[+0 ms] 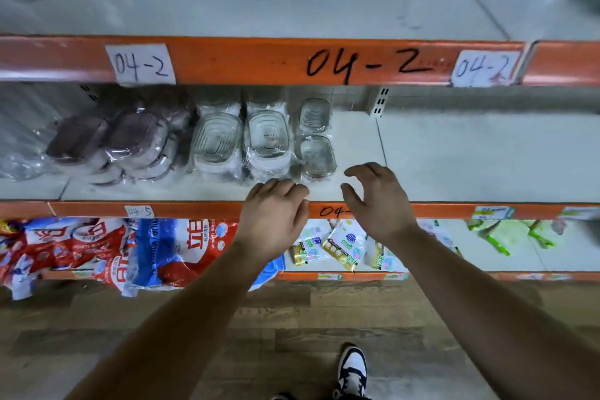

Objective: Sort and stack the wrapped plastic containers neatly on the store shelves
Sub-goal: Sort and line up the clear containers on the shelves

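The upper shelf's load is only a blur, and the orange beam (259, 60) cuts off the back rows. The wrapped clear containers (266, 136) sit on the middle shelf (454, 156), beside dark-lidded ones (130, 136). My left hand (272, 221) hangs at the shelf's front edge, fingers loosely bent and empty. My right hand (378, 201) arches wide, empty, just beside the nearest small container (317, 157).

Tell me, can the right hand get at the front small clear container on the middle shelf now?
Probably yes. The right hand hovers open just beside the front small clear container, and nothing stands between them on the shelf.
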Demonstrator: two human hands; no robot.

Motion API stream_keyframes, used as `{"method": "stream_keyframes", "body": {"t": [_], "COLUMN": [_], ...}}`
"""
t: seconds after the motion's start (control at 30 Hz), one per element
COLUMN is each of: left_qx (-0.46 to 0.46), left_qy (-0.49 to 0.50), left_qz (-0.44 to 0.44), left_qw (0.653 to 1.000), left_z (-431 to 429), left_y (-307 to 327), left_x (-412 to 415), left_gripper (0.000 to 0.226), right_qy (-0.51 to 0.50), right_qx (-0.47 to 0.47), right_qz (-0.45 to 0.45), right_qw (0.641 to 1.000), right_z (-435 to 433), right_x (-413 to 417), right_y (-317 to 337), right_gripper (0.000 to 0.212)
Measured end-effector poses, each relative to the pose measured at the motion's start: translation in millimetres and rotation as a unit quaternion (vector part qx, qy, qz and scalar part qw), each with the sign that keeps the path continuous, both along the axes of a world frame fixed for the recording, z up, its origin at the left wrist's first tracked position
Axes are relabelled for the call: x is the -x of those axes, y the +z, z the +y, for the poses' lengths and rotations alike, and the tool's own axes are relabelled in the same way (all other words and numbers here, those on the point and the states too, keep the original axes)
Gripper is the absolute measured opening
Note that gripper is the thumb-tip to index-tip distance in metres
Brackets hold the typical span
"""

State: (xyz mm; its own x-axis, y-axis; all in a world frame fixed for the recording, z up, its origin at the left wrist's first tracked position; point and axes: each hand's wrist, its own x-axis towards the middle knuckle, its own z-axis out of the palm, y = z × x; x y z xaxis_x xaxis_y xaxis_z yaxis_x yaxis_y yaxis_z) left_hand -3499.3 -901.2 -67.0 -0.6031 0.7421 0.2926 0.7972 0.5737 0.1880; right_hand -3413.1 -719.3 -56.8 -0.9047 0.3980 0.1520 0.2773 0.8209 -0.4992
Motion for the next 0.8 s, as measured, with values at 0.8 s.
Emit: {"method": "stream_keyframes", "body": {"t": [0.8], "left_qx": [-0.166], "left_qy": [-0.078], "left_qz": [0.107], "left_qw": [0.977], "left_z": [155], "left_y": [223], "left_x": [3], "left_gripper": [0.028], "right_qy": [-0.109], "right_qx": [-0.100], "right_qz": [0.213], "right_qw": [0.966], "right_z": [151], "right_x": [-53], "right_y": [224], "right_gripper": [0.015]}}
